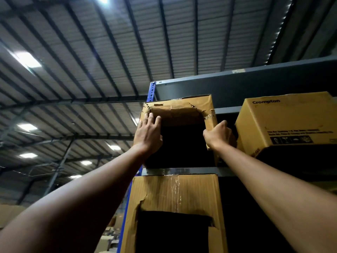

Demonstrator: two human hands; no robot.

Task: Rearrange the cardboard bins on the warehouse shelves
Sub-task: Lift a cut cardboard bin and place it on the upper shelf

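Note:
A cardboard bin (182, 110) with a torn cut-out front stands on the upper shelf, at the rack's left end. My left hand (148, 135) lies flat with straight fingers against the bin's left front edge. My right hand (219, 136) curls round the bin's right front edge and grips it. The bin's inside is dark. Below it, on the lower shelf, stands a second cut-out cardboard bin (175, 192) sealed with clear tape. Both my arms reach upward.
A closed Crompton carton (284, 123) sits tilted on the upper shelf just right of the gripped bin. A grey shelf beam (237, 88) runs above, and a blue upright (151, 90) marks the rack's left end. Left of the rack lies open aisle under the roof.

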